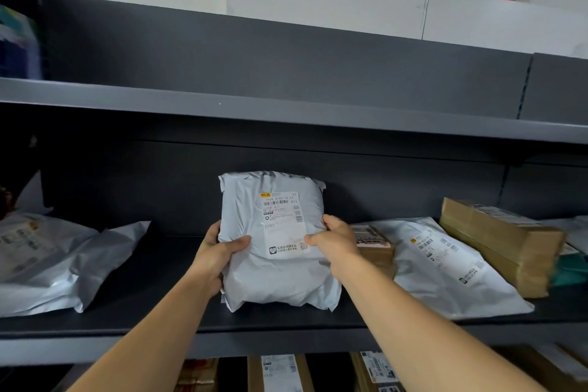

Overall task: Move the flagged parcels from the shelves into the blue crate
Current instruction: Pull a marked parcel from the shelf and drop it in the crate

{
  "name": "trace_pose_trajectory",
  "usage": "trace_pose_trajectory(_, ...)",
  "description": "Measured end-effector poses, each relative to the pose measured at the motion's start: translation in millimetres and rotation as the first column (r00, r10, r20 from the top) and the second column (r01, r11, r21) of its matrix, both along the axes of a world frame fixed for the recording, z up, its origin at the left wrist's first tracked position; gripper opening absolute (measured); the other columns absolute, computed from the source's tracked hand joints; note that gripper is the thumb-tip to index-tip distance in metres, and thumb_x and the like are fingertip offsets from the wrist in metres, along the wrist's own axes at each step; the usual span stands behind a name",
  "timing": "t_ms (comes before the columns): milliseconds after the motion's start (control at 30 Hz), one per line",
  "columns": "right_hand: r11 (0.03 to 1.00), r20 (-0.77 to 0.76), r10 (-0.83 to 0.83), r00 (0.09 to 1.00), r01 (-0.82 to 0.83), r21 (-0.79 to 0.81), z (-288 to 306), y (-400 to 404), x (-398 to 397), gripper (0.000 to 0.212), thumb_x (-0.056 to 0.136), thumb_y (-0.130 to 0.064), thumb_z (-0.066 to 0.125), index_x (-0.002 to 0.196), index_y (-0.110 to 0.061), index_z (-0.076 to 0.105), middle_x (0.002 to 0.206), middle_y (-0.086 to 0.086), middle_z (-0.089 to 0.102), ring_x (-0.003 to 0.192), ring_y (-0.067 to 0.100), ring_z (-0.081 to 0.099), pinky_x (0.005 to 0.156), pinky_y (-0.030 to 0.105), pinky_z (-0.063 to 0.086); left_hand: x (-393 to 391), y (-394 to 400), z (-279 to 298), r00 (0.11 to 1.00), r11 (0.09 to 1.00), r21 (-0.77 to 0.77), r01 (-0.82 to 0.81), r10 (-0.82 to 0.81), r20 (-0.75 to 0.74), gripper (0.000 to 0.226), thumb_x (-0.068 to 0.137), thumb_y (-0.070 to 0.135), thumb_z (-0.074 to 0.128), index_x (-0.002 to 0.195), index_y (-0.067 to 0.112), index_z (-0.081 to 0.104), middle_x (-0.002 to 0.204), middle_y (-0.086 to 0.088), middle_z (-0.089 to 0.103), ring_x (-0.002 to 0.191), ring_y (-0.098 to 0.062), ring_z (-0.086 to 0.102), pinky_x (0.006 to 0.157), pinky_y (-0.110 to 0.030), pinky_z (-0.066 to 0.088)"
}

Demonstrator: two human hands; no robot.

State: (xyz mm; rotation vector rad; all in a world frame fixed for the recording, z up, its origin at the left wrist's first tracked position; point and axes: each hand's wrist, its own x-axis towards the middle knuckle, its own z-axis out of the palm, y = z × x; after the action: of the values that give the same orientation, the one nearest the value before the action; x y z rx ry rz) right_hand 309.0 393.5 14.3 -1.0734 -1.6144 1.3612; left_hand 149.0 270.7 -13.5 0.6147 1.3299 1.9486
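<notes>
You have the white poly-mailer parcel point(276, 245) held upright over the middle of the dark grey shelf point(159, 280), its printed shipping label point(284, 223) facing you. Its lower edge is at the shelf surface, though whether it rests there or is just lifted cannot be told. Your left hand point(219, 251) grips the parcel's left edge, thumb curled across the front and fingers wrapped behind. Your right hand point(334, 240) grips the parcel's right edge the same way, thumb pressed on the lower corner of the label (so both hands are clamped on this one parcel).

Left of the parcel, well apart from it, a grey plastic mailer point(79, 267) lies flat on the same shelf, overlapping another bag at the frame's edge. Just right of the parcel, behind your right hand, sits a small brown box point(377, 248). Further right of the parcel lies a second white mailer point(445, 264) with its own label, and beyond that a stack of brown cardboard parcels point(499, 242) leans over its far edge.

Below the parcel's shelf, the tops of labelled cartons point(280, 372) show. Above the parcel runs the upper shelf point(286, 111).
</notes>
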Motion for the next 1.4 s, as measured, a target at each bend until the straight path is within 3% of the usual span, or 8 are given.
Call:
trace_pose_trajectory(267,0.998,-0.068,-0.014,0.998,0.018,0.052,-8,-3,1,0.071,0.074,-0.001,0.073,0.138,-0.021,0.049,0.135,-0.002,0.056,0.117,0.023,0.058,0.095,0.043,0.053,2,-4,-4,1.0,0.999,0.044,-0.01,0.01,-0.006,0.06,0.075,-0.001,0.074,0.127,0.021,0.053,0.116,-0.006,0.066,0.098,-0.026,0.065,0.071,-0.037,0.053)
trace_pose_trajectory(500,0.999,-0.005,0.008,1.0,-0.008,0.047,-2,-4,6,0.067,0.081,-0.006,0.071,0.141,-0.019,0.044,0.142,-0.001,0.049,0.115,0.021,0.056,0.067,0.029,0.056,-7,2,2,0.999,0.997,-0.064,-0.03,0.028,-0.031,0.046,0.075,0.007,0.076,0.117,0.018,0.06,0.109,-0.008,0.069,0.094,-0.03,0.066,0.07,-0.037,0.054)
trace_pose_trajectory(633,0.994,0.127,0.04,0.991,-0.052,0.094,1,-4,-1,0.066,0.082,-0.012,0.072,0.141,-0.014,0.043,0.142,0.002,0.049,0.119,0.02,0.054,0.099,0.031,0.048,-18,14,1,0.999,0.984,-0.169,-0.049,0.049,-0.007,0.048,0.077,0.02,0.077,0.12,0.011,0.057,0.11,-0.014,0.069,0.096,-0.035,0.067,0.083,-0.047,0.055)
trace_pose_trajectory(733,0.991,0.167,0.068,0.984,-0.086,0.106,5,-2,-5,0.056,0.085,-0.015,0.068,0.138,-0.011,0.049,0.138,0.004,0.053,0.122,0.021,0.053,0.097,0.026,0.043,-20,22,5,0.982,0.95,-0.264,-0.166,0.133,-0.137,0.05,0.081,0.032,0.073,0.118,0.007,0.051,0.112,-0.012,0.066,0.099,-0.033,0.064,0.094,-0.048,0.051)
trace_pose_trajectory(900,0.992,0.167,0.033,0.985,-0.052,0.111,13,7,-2,0.038,0.086,-0.014,0.065,0.121,0.001,0.06,0.129,0.014,0.06,0.119,0.028,0.056,0.105,0.037,0.044,-4,33,27,0.571,0.652,-0.402,-0.643,0.058,-0.819,0.055,0.079,0.047,0.057,0.128,0.024,0.047,0.133,-0.011,0.047,0.129,-0.033,0.037,0.105,-0.05,0.028)
trace_pose_trajectory(1100,0.986,0.035,-0.01,0.999,0.004,0.168,31,27,14,0.023,0.085,-0.011,0.068,0.106,-0.005,0.07,0.105,0.005,0.067,0.104,0.019,0.06,0.086,0.025,0.044,65,66,53,0.344,0.847,-0.148,-0.511,0.044,-0.938,0.041,0.085,0.033,0.059,0.126,0.027,0.058,0.133,-0.004,0.052,0.129,-0.027,0.041,0.107,-0.04,0.028)
trace_pose_trajectory(1233,0.973,0.005,-0.139,0.99,0.135,0.188,38,51,43,0.02,0.084,-0.011,0.068,0.103,-0.006,0.072,0.107,0.009,0.07,0.1,0.021,0.062,0.088,0.03,0.047,107,94,54,0.484,0.964,-0.134,-0.23,-0.006,-0.875,0.037,0.087,0.015,0.061,0.123,0.009,0.062,0.122,-0.011,0.061,0.118,-0.025,0.054,0.097,-0.025,0.038)
trace_pose_trajectory(1400,0.969,0.052,-0.225,0.973,0.218,0.113,26,78,80,0.02,0.086,-0.008,0.061,0.104,-0.007,0.069,0.112,0.012,0.068,0.095,0.023,0.06,0.086,0.029,0.047,148,123,47,0.771,0.948,-0.317,0.035,-0.227,-0.594,0.024,0.086,0.003,0.049,0.103,0.0,0.066,0.093,-0.007,0.062,0.086,-0.021,0.054,0.071,-0.025,0.04)
